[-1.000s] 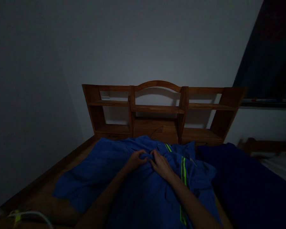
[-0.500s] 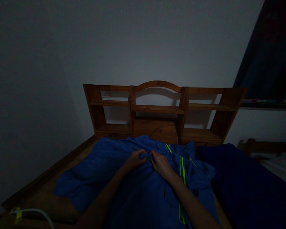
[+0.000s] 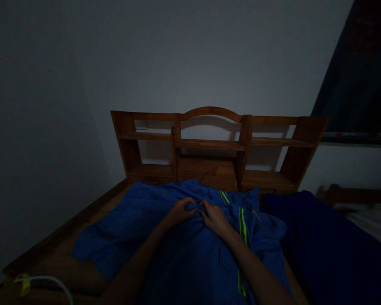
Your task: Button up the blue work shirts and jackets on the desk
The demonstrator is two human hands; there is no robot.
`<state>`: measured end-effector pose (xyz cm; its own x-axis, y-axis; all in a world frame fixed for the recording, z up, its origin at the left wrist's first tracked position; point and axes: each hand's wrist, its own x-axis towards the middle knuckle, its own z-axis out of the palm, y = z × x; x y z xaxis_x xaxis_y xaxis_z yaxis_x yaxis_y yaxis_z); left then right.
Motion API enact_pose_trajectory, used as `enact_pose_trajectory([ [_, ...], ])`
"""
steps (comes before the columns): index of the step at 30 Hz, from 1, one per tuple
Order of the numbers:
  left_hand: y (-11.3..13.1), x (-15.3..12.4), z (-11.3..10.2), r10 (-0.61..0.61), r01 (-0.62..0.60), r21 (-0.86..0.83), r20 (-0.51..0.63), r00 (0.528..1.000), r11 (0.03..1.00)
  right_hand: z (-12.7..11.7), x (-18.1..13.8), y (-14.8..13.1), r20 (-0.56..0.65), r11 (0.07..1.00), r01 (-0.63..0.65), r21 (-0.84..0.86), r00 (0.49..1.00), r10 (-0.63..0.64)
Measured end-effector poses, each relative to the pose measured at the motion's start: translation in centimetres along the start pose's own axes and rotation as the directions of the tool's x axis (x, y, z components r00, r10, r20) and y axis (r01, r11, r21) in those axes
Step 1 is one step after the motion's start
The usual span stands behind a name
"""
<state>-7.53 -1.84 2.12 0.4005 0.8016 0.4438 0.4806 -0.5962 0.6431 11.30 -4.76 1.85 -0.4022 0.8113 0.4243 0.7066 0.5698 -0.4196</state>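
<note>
A blue garment (image 3: 120, 224) with yellow-green reflective stripes lies spread over a wooden surface, wrinkled around my hands. Near its middle, my left hand (image 3: 181, 211) pinches a fold of the cloth between thumb and fingers. Close beside it, my right hand (image 3: 215, 218) grips the same bunched part, its fingertips almost meeting the left ones. What lies between the fingertips, beyond cloth, is too dark and small to make out. One reflective stripe (image 3: 243, 224) runs just right of my right hand.
Behind the garment stands a wooden headboard (image 3: 209, 145) with open shelves, against a pale wall (image 3: 190, 59). A dark blue folded cloth or bedding (image 3: 330, 250) lies to the right. At the lower left is a white cable (image 3: 51, 278) with a yellow tag (image 3: 26, 286). A dark curtain hangs upper right.
Both hands stay at the same spot on the garment, with only slight finger shifts. The right fingers have moved very slightly; the cloth is nearly unchanged.
</note>
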Motion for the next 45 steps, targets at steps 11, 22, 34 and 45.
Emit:
enact_pose_trajectory([
  [11,-0.8,0.0,0.3,0.013,-0.015,0.054,0.022,1.0,0.998,-0.1,0.0,-0.3,0.015,1.0,-0.002,-0.019,1.0,0.002],
  [22,-0.3,-0.2,0.0,0.062,-0.064,0.101,0.023,0.998,0.993,-0.4,0.0,-0.8,-0.007,0.999,-0.006,-0.034,1.0,0.006],
  [34,-0.5,0.0,0.3,0.075,-0.077,0.07,0.025,0.997,0.995,-0.2,0.1,-0.7,0.004,0.997,-0.02,-0.077,1.0,0.02],
  [45,-0.7,0.0,0.5,0.013,-0.014,0.121,0.011,1.0,0.993,-0.5,0.1,-0.9,-0.021,0.993,-0.02,-0.119,1.0,0.017],
])
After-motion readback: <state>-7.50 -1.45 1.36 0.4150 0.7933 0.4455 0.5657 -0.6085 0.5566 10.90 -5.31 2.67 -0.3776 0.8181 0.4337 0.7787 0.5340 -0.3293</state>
